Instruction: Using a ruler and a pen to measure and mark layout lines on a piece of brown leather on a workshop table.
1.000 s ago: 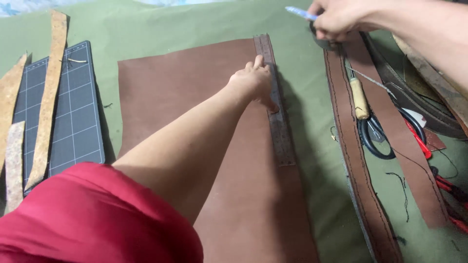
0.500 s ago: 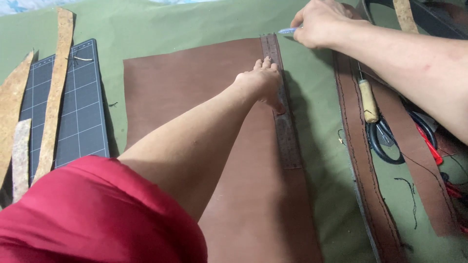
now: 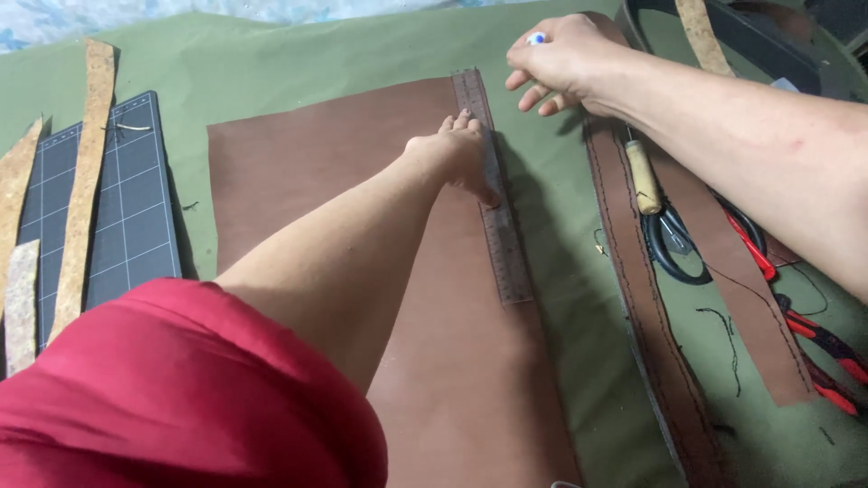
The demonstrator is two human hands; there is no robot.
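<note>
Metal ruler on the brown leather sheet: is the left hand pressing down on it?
Yes, the left hand lies flat on the grey metal ruler along the right edge of the brown leather sheet.

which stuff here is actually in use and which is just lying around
In use: left hand pressing the metal ruler on the brown leather sheet; right hand gripping a small blue-tipped tool.

Lying about: cutting mat, scissors, stitched strap, red-handled pliers.

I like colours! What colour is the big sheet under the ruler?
Brown sheet, head view.
</note>
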